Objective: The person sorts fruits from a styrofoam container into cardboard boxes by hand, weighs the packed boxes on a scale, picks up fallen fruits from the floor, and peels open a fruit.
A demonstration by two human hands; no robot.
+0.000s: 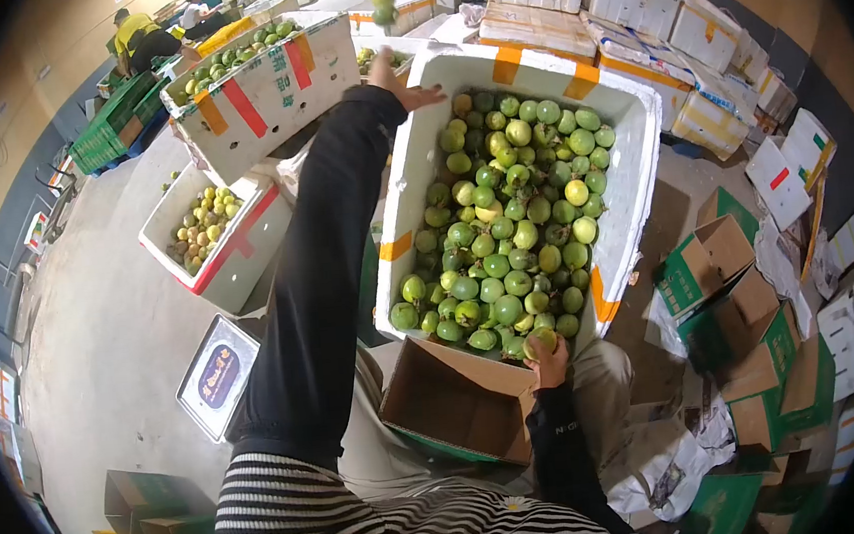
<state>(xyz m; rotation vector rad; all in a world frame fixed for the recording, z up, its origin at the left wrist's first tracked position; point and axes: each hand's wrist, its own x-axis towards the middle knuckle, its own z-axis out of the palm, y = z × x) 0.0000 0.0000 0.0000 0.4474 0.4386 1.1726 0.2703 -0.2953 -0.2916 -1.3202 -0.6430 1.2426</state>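
Note:
A large white foam box (402, 184) with orange tape holds many round green and yellowish fruits (518, 210). My left hand (405, 86) is stretched over the box's far left corner, fingers spread, with nothing in it. Beyond it a blurred green fruit (384, 7) is in the air. At the near edge of the box, my right hand (549, 360) grips a yellow-green fruit (542, 340). An open, bare cardboard box (457, 395) sits just below, between my legs.
At the left stand a tilted foam box of green fruit (264, 104) and another with yellowish fruit (255, 250). Stacked foam boxes (627, 0) line the back right. Green cartons (732, 313) lie at the right. Two people (143, 38) are at the far left.

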